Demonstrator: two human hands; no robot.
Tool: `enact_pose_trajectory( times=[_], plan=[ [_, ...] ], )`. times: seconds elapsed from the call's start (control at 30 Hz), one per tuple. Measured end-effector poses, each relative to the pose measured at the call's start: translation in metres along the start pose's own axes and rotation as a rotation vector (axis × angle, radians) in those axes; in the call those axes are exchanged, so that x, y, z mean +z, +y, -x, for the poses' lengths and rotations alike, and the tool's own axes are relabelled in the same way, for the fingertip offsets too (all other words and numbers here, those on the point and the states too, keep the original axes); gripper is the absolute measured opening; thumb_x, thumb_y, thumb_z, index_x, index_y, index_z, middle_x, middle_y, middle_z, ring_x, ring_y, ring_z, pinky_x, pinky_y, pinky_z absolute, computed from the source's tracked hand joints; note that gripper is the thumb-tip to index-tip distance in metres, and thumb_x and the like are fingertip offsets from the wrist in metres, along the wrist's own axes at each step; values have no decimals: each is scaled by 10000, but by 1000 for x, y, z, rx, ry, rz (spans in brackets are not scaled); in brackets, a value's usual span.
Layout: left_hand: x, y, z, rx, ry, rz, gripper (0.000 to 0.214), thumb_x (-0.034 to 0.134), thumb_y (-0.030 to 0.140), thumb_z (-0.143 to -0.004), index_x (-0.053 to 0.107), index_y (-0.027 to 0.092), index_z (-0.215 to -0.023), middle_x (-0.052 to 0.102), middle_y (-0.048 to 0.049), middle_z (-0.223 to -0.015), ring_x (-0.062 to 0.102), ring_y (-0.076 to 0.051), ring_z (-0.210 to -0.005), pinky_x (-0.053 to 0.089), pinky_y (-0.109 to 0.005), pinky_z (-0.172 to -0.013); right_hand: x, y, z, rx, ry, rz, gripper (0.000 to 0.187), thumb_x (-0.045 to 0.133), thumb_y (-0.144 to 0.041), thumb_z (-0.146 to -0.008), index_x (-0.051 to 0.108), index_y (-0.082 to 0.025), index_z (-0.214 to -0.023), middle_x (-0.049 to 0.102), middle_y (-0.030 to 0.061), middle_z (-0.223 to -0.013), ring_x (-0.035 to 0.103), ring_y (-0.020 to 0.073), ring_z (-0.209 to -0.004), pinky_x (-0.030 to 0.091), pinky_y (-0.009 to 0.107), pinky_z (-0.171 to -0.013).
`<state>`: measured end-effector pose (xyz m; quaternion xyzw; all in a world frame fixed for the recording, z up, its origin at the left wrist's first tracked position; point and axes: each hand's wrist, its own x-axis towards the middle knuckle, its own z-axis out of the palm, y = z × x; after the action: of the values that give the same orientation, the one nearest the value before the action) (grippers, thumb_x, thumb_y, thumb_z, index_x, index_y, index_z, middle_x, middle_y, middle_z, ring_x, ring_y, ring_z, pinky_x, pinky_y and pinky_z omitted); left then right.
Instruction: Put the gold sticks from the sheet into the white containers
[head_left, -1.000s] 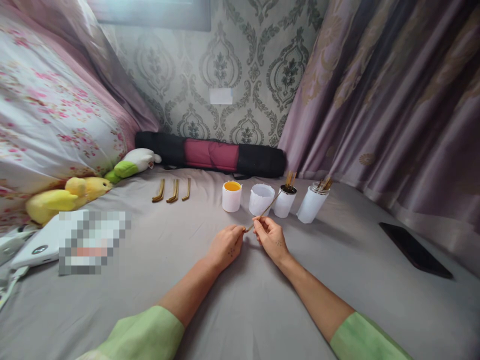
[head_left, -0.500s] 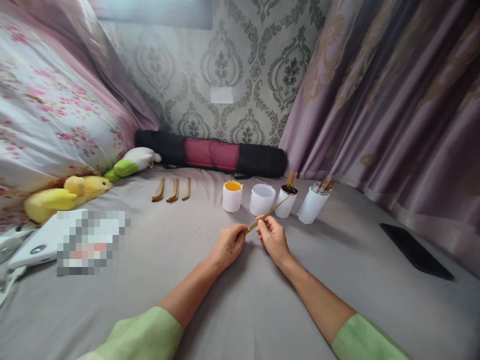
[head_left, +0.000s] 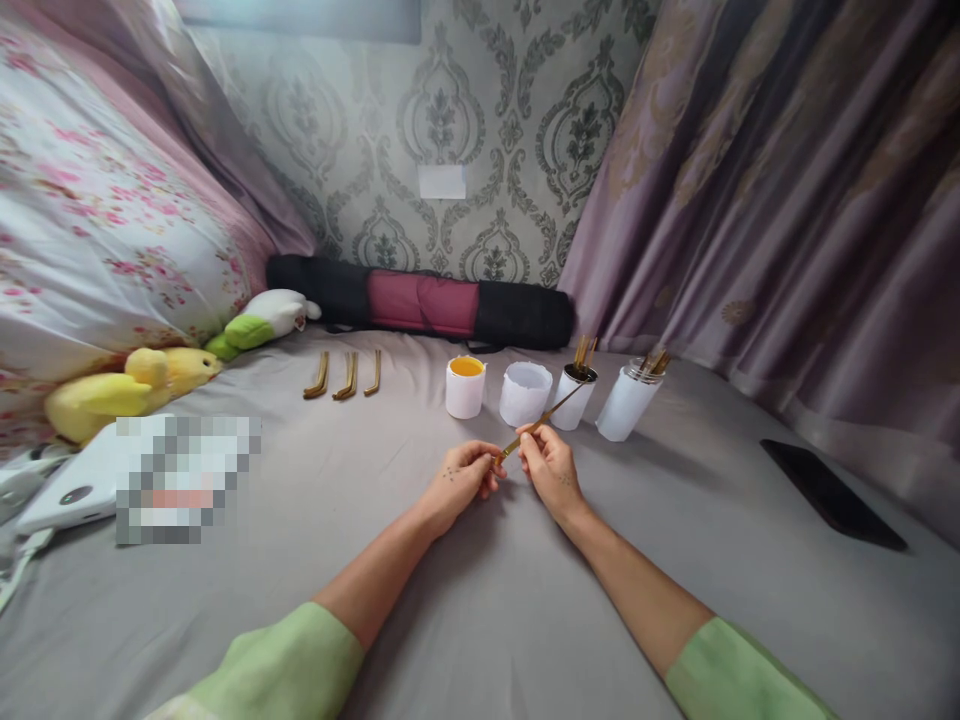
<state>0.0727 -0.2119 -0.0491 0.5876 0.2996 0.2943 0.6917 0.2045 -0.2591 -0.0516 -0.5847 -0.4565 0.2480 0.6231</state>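
My left hand (head_left: 461, 475) is closed around the lower end of a thin golden stick (head_left: 511, 448), with thumb and fingers at its tip. Higher up the same stick, my right hand (head_left: 551, 468) pinches it between thumb and fingers. The stick slants up to the right, and its far end overlaps a white-wrapped container (head_left: 571, 410) holding several golden sticks. Left of that stand a white cup (head_left: 525, 400) and a white cup with an orange-yellow inside (head_left: 465, 392). A white-wrapped jar (head_left: 624, 408) of brown-gold sticks leans to the right.
Bent golden sticks (head_left: 346, 378) lie in small groups on the grey sheet (head_left: 360, 580). A black phone (head_left: 832, 492) lies at right. Plush toys (head_left: 112, 395) and a white device with a cable (head_left: 82, 485) sit at left. A black-and-maroon roll bag (head_left: 420, 302) lies along the wall.
My left hand has shifted slightly right, its fingers a little more spread at the stick's lower end. My right hand has barely moved, and the stick keeps its slant.
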Motion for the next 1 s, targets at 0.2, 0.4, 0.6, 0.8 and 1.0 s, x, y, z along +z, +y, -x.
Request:
enact_pose_trajectory(
  times=[0.2, 0.4, 0.6, 0.8, 1.0],
  plan=[
    [3, 5, 3, -92, -36, 140, 253, 486, 312, -775, 511, 115, -931, 591, -38, -698, 495, -59, -483, 335, -170, -435, 0, -1, 0, -10, 16, 44, 252, 467, -400, -773, 533, -168, -844, 492, -18, -610, 410, 76, -464, 336, 189, -419],
    [1, 6, 4, -134, -91, 225, 297, 560, 313, -734, 527, 113, -951, 590, -41, -704, 498, -61, -497, 331, -178, -451, -1, -4, 1, -5, 2, 56, 269, 466, -421, -772, 536, -168, -833, 465, -30, -561, 391, 72, -436, 321, 185, -398],
    [0, 7, 5, -163, -161, 289, 288, 565, 227, -729, 539, 95, -983, 589, -56, -733, 505, -64, -535, 359, -193, -501, -2, -5, 1, 48, -11, 9, 351, 407, -495, -792, 536, -169, -819, 436, -43, -535, 364, 60, -394, 286, 178, -361],
    [-1, 6, 5, -178, -182, 319, 282, 572, 199, -719, 541, 90, -978, 586, -60, -735, 500, -64, -534, 362, -194, -506, -2, -4, 1, 49, -1, 2, 372, 403, -513, -793, 543, -169, -820, 422, -46, -530, 354, 55, -384, 278, 173, -351],
    [-2, 5, 4, -201, -195, 312, 276, 585, 210, -708, 543, 94, -955, 583, -48, -716, 487, -55, -507, 341, -187, -486, -2, -4, 1, 57, 13, -37, 389, 412, -523, -785, 555, -168, -854, 415, -48, -535, 344, 52, -380, 271, 172, -338]
  ],
)
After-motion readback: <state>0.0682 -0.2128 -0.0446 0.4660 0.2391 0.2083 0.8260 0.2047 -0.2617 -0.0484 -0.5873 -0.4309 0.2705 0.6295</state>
